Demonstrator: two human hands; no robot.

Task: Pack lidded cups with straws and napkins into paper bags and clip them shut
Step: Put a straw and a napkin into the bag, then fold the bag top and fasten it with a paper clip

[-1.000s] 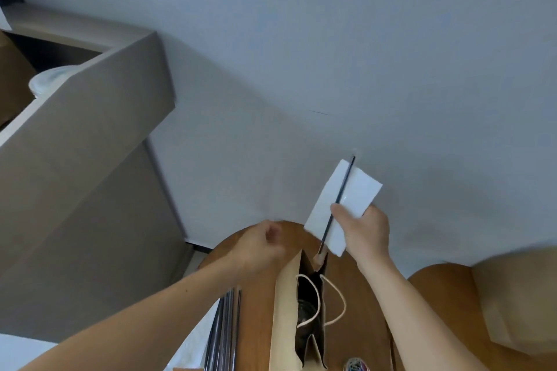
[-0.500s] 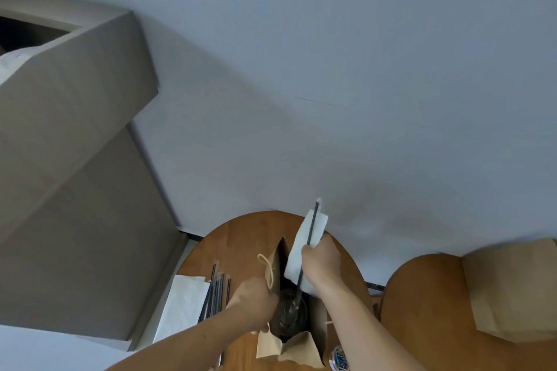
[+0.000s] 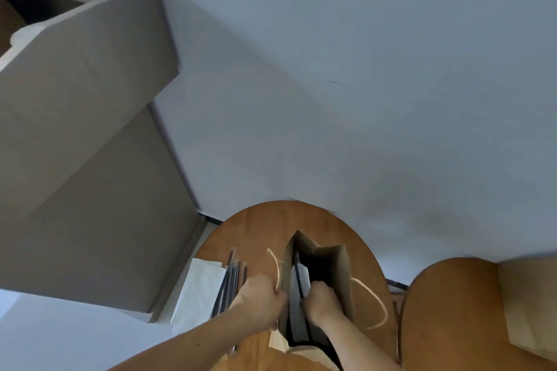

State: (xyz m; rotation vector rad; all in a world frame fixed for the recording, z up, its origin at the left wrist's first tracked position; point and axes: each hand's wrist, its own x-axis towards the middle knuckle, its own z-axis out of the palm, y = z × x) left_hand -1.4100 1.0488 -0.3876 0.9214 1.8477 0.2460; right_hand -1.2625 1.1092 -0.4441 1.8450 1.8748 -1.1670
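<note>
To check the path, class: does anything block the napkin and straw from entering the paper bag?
Nothing visible. The left hand holds the bag open; the right hand holds napkin and straw inside its mouth.

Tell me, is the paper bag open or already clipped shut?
Open. The paper bag gapes at the top; left hand holds its edge, right hand grips a napkin inside.

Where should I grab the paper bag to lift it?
Probably from above, by the right loop, which hangs free outside the wall of the upright, open bag. The left loop sits by the left hand; take both so it lifts level.
</note>
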